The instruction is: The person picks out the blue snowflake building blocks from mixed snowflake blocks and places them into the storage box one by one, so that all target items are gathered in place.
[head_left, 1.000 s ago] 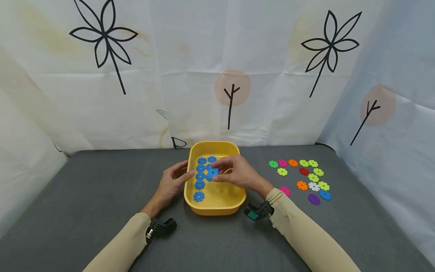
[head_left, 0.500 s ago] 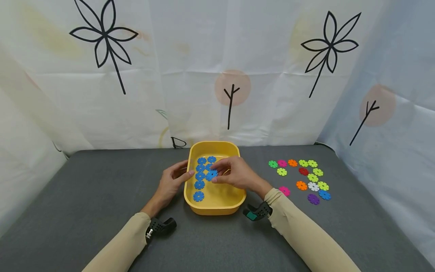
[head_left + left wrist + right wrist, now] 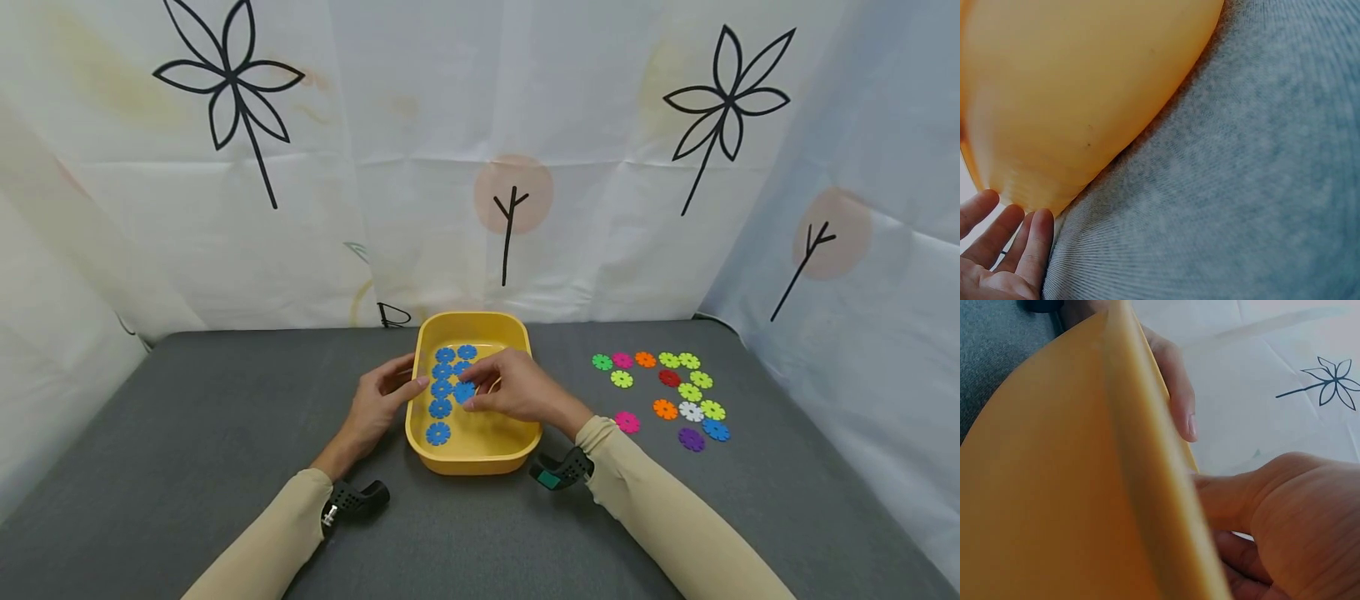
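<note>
A yellow plastic tub [image 3: 487, 437] stands on the grey table. My left hand [image 3: 381, 402] holds its left side, thumb over the rim and fingers against the outer wall; those fingers [image 3: 1038, 240] show at the tub's wall in the left wrist view. Inside, my right hand [image 3: 525, 390] pinches a blue notched flower-shaped disc [image 3: 464, 392] between thumb and fingertips, low over the tub floor. Several more blue discs [image 3: 439, 408] lie in two rough columns on the tub's left half. In the right wrist view the tub wall hides my right fingertips and the disc.
On the table to the right lie loose notched discs in several colours, among them a purple disc [image 3: 692, 439], a white disc [image 3: 691, 411], a red disc [image 3: 670, 377] and a blue disc [image 3: 716, 429]. A white printed curtain [image 3: 600, 250] hangs behind the table.
My right hand has shifted slightly left and lower with the blue disc, which now sits flatter near the other discs. The left hand and the tub have stayed put.
</note>
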### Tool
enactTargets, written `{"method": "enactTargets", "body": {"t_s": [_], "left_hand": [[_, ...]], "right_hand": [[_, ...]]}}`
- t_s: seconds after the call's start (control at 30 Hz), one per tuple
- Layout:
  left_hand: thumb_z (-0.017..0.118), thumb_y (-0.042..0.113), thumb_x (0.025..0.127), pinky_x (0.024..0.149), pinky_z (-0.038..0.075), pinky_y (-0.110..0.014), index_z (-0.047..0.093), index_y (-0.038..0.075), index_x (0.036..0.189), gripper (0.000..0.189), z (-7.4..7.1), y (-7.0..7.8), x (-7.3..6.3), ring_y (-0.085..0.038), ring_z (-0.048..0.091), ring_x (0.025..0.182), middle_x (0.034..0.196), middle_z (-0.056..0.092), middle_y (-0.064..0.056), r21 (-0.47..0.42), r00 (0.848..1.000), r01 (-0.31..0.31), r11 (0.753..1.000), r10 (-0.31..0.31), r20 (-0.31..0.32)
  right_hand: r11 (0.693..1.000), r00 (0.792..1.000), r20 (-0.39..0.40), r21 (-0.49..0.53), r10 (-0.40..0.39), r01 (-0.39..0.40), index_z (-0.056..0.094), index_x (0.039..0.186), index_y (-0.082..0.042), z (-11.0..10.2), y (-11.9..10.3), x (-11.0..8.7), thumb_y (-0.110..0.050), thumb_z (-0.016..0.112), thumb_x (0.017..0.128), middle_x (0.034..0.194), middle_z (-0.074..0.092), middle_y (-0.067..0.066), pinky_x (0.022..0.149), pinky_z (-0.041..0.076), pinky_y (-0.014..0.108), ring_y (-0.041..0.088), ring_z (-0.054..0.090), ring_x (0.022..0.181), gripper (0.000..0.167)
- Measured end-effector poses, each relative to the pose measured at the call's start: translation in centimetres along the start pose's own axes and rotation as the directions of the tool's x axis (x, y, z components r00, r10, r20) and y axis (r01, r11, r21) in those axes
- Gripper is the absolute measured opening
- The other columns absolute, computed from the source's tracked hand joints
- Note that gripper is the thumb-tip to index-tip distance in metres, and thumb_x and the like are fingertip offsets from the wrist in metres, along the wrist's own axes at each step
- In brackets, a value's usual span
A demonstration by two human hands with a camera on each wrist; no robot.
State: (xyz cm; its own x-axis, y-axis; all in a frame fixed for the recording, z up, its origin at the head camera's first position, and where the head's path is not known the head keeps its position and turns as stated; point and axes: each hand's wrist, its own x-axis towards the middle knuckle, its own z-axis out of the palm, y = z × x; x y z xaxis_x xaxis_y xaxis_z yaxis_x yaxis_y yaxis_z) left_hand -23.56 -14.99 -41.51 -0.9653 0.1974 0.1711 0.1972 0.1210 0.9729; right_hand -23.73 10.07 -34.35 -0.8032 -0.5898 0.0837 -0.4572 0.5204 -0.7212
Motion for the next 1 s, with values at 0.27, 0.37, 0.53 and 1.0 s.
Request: {"method": "enactTargets", "body": {"t_s": [0.27, 0.37, 0.53, 1.0], "left_hand": [[0.067, 0.020, 0.099, 0.106, 0.047, -0.036, 0.048, 0.001, 0.149, 0.056, -0.1, 0.0, 0.0, -0.034, 0.051, 0.134, 0.146, 0.052, -0.020, 0.000, 1.000, 0.008, 1.000, -0.008, -0.004], [0.067, 0.020, 0.100, 0.105, 0.047, -0.034, 0.048, 0.000, 0.149, 0.056, -0.1, -0.1, 0.0, -0.034, 0.051, 0.134, 0.147, 0.052, -0.020, -0.001, 1.000, 0.009, 1.000, -0.009, -0.005], [0.067, 0.019, 0.099, 0.104, 0.048, -0.031, 0.048, 0.000, 0.149, 0.056, -0.1, -0.2, -0.1, -0.034, 0.051, 0.134, 0.147, 0.052, -0.020, -0.001, 1.000, 0.014, 1.000, -0.014, -0.007], [0.068, 0.020, 0.099, 0.104, 0.048, -0.034, 0.049, 0.002, 0.148, 0.055, 0.1, -0.2, 0.1, -0.034, 0.051, 0.133, 0.146, 0.052, -0.018, -0.014, 1.000, 0.010, 1.000, -0.010, -0.004]], "right_hand": [[0.999, 0.999, -0.025, 0.034, 0.031, -0.031, 0.075, 0.119, -0.003, 0.1, -0.4, 0.3, -0.014, 0.082, 0.087, 0.100, 0.075, 0.005, 0.076, 0.055, 0.026, 0.012, 0.066, 0.083, 0.034], [0.996, 0.998, -0.041, 0.083, 0.041, -0.037, 0.074, 0.119, -0.001, 0.1, -0.4, 0.4, -0.013, 0.082, 0.087, 0.098, 0.075, 0.006, 0.076, 0.056, 0.027, 0.014, 0.066, 0.083, 0.035], [0.986, 0.998, -0.042, 0.162, 0.050, -0.042, 0.074, 0.117, 0.001, -0.2, -0.3, 0.3, -0.010, 0.082, 0.087, 0.099, 0.074, 0.007, 0.078, 0.056, 0.027, 0.017, 0.066, 0.085, 0.033], [0.947, 0.989, 0.081, 0.288, 0.127, -0.145, 0.071, 0.118, 0.005, 0.1, -0.5, 1.3, 0.004, 0.076, 0.088, 0.111, 0.072, 0.012, 0.087, 0.057, 0.030, 0.018, 0.067, 0.092, 0.030]]}}
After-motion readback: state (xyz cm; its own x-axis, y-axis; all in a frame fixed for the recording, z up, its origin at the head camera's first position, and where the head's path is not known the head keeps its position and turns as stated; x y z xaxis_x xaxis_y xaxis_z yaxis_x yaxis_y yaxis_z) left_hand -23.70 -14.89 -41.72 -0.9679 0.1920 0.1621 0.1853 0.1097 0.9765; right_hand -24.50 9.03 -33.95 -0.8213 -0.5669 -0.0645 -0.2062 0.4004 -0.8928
